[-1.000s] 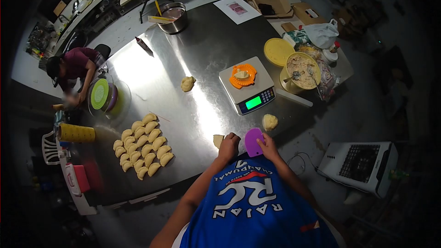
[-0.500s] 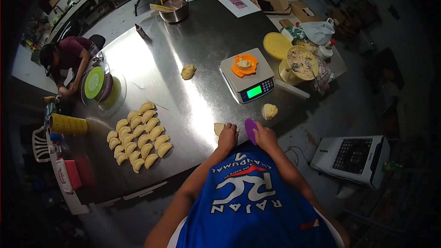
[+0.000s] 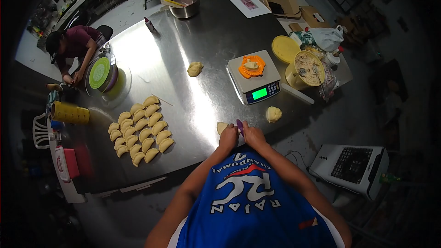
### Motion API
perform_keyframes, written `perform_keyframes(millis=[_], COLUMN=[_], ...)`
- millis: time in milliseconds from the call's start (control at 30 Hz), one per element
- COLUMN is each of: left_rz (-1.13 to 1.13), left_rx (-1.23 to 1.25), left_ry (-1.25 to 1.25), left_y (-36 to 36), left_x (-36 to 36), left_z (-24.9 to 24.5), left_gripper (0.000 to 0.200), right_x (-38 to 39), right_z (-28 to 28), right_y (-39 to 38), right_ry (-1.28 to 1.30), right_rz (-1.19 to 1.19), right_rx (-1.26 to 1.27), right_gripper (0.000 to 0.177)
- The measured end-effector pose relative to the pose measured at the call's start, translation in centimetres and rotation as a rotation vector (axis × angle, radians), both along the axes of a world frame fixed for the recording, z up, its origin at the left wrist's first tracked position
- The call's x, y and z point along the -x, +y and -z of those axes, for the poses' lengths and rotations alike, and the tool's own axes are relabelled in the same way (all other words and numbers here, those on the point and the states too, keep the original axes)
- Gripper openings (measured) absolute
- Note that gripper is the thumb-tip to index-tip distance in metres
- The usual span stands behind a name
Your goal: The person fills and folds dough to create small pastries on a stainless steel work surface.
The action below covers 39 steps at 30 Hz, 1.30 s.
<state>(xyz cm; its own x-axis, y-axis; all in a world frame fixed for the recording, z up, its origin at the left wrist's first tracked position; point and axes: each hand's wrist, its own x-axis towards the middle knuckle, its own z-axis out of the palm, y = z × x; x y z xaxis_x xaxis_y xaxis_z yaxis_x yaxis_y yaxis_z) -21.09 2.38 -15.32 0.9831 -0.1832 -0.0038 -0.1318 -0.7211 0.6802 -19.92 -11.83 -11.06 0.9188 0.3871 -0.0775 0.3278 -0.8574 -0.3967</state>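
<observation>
Close to the table's near edge, my left hand [image 3: 228, 138] is closed over a flat piece of pale dough [image 3: 221, 127]. My right hand [image 3: 252, 134] grips a purple dough scraper [image 3: 240, 125], turned edge-on right beside the left fingertips. Whether its blade cuts into the dough is hidden by my fingers. A round lump of dough [image 3: 274, 114] lies to the right. Beyond it, a digital scale [image 3: 245, 59] carries an orange dumpling mould [image 3: 262, 65] with a small dough piece [image 3: 251, 65] on it.
Rows of folded dumplings [image 3: 145, 134] lie at left. Another dough lump [image 3: 195, 69] sits mid-table. A tub of filling [image 3: 307, 64] and its yellow lid [image 3: 285, 49] stand right of the scale. A steel bowl [image 3: 185, 9] is at the back; a person [image 3: 78, 41] leans at the far left.
My right hand has moved left, bringing the purple scraper against my left fingers and turning it edge-on. My left hand stays on the dough. The view has shifted slightly.
</observation>
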Motion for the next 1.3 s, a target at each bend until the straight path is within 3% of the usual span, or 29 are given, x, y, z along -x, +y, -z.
perform_keyframes(millis=[300,533,733,800,833,900,1033,1100,1133,1300], left_rz=[-0.005,-0.058,-0.024,-0.026,-0.03,-0.027,-0.112,-0.22,-0.255,-0.221], left_rx=[-0.018,0.038,-0.006,-0.019,-0.031,-0.043,0.16,0.325,0.404,0.312], left_ry=[0.068,0.08,0.097,0.103,0.113,0.118,0.103,0.245,0.197,0.126], left_y=[-0.1,0.1,0.5,0.4,0.4,0.8,1.3,1.7,1.7,1.4], left_x=[0.0,-0.2,-0.2,-0.1,-0.1,-0.1,-0.9,-1.9,-2.5,-9.1], left_z=[-0.6,-1.0,-0.6,-1.5,-2.0,-2.8,-3.5,-4.0,-4.6,-5.3], left_gripper=[0.009,0.009,0.011,0.011,0.011,0.013,0.017,0.021,0.027,0.037], right_x=[-1.5,-1.1,-3.1,-4.2,-4.2,-2.8,-0.1,1.2,1.6,1.5], right_z=[-4.0,-0.6,1.1,2.9,3.8,5.7,7.6,7.0,7.1,6.7], right_y=[0.1,1.1,0.7,-1.3,-2.1,-3.7,-7.4,-8.5,-8.9,-10.1], right_ry=[0.015,0.077,0.218,0.315,0.31,0.239,0.388,0.52,0.498,0.491], right_rz=[-0.022,-0.08,-0.03,0.13,0.131,0.25,0.312,0.507,0.55,0.63], right_rx=[0.014,-0.059,0.045,-0.231,-0.237,-0.533,-0.785,-1.002,-1.097,-1.138], right_gripper=[0.019,0.02,0.021,0.026,0.026,0.028,0.031,0.028,0.025,0.024])
